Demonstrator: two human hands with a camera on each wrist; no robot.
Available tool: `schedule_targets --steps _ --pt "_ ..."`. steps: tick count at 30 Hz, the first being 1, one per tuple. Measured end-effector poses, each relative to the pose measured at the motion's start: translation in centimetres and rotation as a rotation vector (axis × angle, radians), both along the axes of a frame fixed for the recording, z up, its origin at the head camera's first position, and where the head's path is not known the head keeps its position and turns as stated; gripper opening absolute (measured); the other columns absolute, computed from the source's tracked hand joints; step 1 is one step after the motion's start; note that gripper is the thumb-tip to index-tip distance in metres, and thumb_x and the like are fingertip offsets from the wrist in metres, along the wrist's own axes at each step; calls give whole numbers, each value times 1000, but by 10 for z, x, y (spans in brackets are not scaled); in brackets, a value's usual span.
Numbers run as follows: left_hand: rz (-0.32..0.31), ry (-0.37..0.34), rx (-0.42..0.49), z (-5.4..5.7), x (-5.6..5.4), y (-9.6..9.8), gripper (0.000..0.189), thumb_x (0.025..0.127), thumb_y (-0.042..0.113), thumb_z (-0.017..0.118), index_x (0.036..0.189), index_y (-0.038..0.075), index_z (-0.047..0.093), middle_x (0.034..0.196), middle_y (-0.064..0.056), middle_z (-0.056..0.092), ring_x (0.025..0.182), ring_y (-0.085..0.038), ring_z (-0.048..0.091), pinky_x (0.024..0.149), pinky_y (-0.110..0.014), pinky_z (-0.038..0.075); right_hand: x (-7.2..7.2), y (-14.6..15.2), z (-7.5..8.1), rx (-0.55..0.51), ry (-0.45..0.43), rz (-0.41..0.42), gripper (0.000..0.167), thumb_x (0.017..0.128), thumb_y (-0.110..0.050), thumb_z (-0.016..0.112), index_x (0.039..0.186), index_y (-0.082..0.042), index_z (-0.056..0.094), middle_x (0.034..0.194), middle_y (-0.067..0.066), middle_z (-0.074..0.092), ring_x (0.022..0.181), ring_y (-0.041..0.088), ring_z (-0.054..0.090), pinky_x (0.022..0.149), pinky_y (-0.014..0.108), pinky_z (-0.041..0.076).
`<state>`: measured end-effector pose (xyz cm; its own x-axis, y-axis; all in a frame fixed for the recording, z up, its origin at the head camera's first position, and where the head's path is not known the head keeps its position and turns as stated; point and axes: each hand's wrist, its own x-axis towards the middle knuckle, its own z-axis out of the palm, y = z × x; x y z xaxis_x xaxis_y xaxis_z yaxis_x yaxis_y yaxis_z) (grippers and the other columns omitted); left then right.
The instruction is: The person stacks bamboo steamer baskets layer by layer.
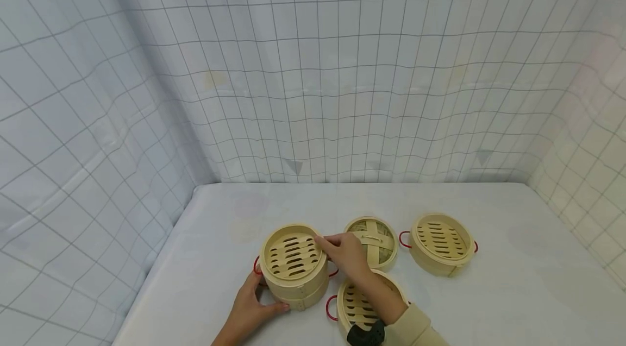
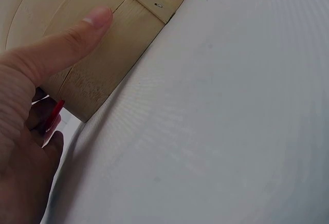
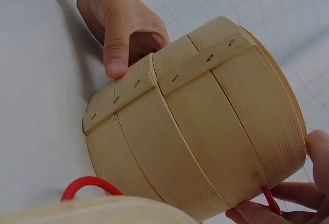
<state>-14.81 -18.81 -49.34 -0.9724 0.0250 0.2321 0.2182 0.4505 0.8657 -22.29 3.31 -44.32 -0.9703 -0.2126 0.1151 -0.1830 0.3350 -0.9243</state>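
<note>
Two round bamboo steamer baskets stand stacked at the left in the head view. My left hand [image 1: 251,305] grips the lower basket [image 1: 313,298], its thumb [image 2: 77,39] along the wall and its fingers round by a red handle [image 2: 54,116]. On the upper basket [image 1: 313,281], my right hand [image 1: 349,256] holds the right side, thumb over the rim and fingers low by another red handle [image 3: 271,199]. The upper basket sits squarely on the lower one in the right wrist view. Slots run across its slatted base, seen from above.
A woven bamboo lid [image 1: 373,256] lies just behind my right hand. Under my right forearm is a steamer basket [image 1: 342,313] with a red handle, partly covered by the arm. Another steamer basket [image 1: 435,264] stands farther right. Gridded white cloth [image 1: 342,118] hangs behind the table.
</note>
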Motion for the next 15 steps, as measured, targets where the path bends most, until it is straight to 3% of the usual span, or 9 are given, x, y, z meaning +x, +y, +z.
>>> schedule_targets --steps 7,15 --pt "0 -8 9 9 3 2 90 51 16 90 130 6 48 113 6 53 102 -8 50 92 -29 42 4 -1 2 9 -5 -31 38 89 -36 60 97 -1 72 74 2 68 64 9 61 50 23 49" --pt "5 18 -14 3 2 0 90 51 18 90 130 7 48 115 5 53 104 -9 49 92 -24 40 6 -1 4 4 -14 -36 38 89 -35 60 99 0 71 75 3 68 65 9 61 51 24 50"
